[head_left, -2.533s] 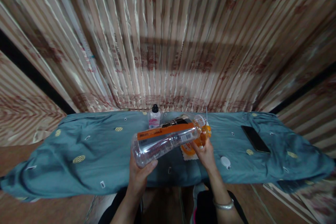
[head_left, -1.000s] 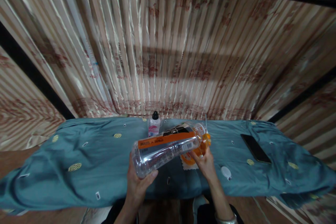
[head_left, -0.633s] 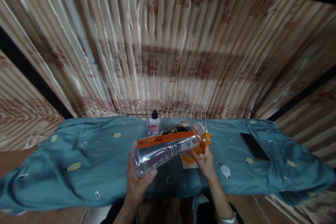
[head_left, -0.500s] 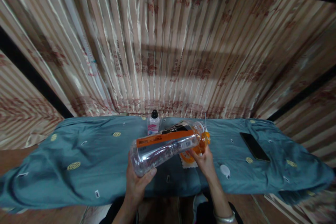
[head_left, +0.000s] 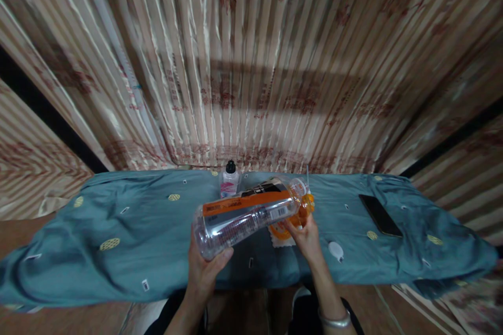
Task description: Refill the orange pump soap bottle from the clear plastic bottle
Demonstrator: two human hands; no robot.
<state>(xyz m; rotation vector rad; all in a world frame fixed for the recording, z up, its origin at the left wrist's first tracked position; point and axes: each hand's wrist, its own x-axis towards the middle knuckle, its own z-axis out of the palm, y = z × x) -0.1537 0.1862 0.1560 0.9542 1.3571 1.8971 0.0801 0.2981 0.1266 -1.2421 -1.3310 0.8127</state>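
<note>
- Centrally, a large clear bottle (head_left: 247, 214) with an orange label is held almost on its side above the surface (head_left: 118, 220), which is covered by a blue-green cloth.
- The base of the bottle is cupped by the left hand (head_left: 204, 267), its fingers wrapped closed around the near, lower end.
- The neck of the bottle is tilted away from the person, and its open mouth is set against an orange funnel (head_left: 304, 209).
- The funnel is gripped by the right hand (head_left: 306, 238), its fingers closed on the underside, just beyond the bottle's neck.
- A silver bangle (head_left: 334, 318) is worn on the right wrist.
- Under the funnel, beyond the bottle's neck, an orange and white packet (head_left: 280, 234) is seen lying on the cloth; its details are partly hidden.
- Behind the bottle, near the far edge of the surface, a small white bottle (head_left: 230, 182) with a black cap is stood upright.
- To the right of the big bottle, well apart from it, a black phone (head_left: 380, 215) is laid flat on the cloth.
- Between the phone and the bottle, a small white disc (head_left: 335, 249) is seen near the front edge; what it is cannot be told.
- Beyond the bottle, the whole background is filled by a striped curtain (head_left: 251, 63).
</note>
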